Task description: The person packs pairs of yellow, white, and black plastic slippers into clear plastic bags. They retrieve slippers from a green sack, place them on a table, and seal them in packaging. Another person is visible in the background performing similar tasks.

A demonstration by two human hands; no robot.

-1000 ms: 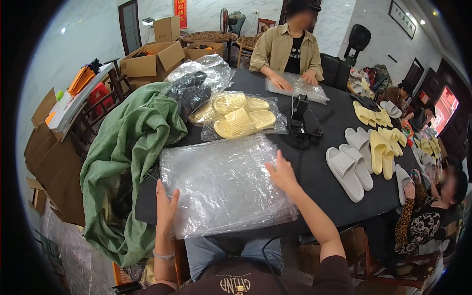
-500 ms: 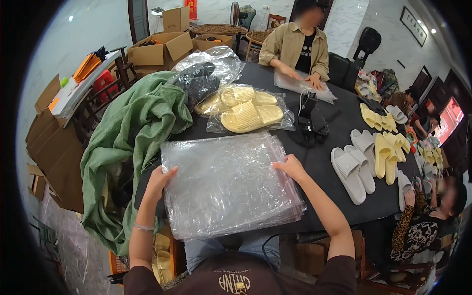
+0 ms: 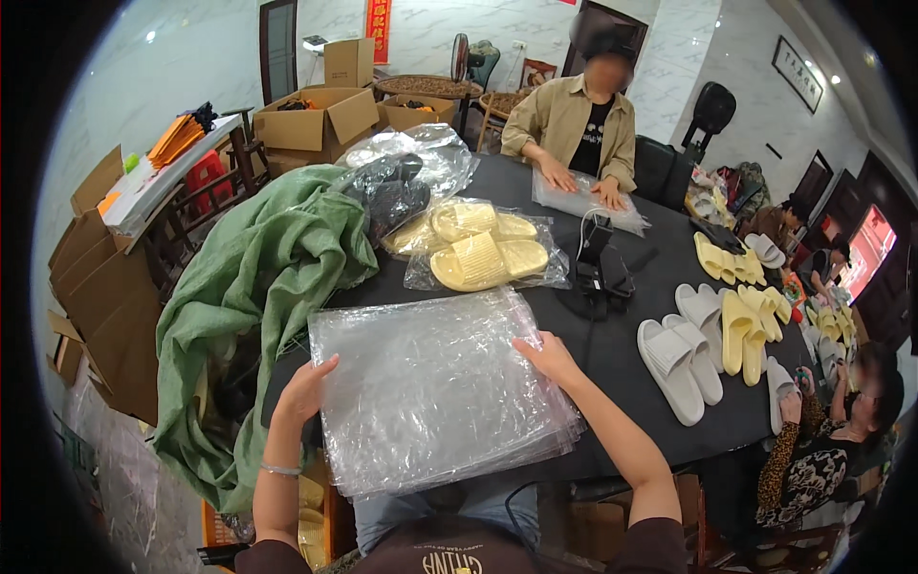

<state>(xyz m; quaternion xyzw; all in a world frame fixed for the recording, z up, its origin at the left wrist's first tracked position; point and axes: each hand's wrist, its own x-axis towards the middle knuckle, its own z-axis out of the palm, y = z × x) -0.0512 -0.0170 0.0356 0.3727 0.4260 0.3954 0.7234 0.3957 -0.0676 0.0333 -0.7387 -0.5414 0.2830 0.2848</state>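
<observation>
Clear plastic bag stack: light, limp, slippery | my left hand and right hand lie flat, fingers spread, on its side edges | I'd grip both edges on the tabletop.

Both forearms come up from the lower edge, bare, elbows bent and spread apart. The left hand lies with fingers together at the left edge of the stack of clear plastic bags, a thin bracelet at its wrist. The right hand rests palm down on the stack's upper right part, fingers extended, no closed grip.
</observation>
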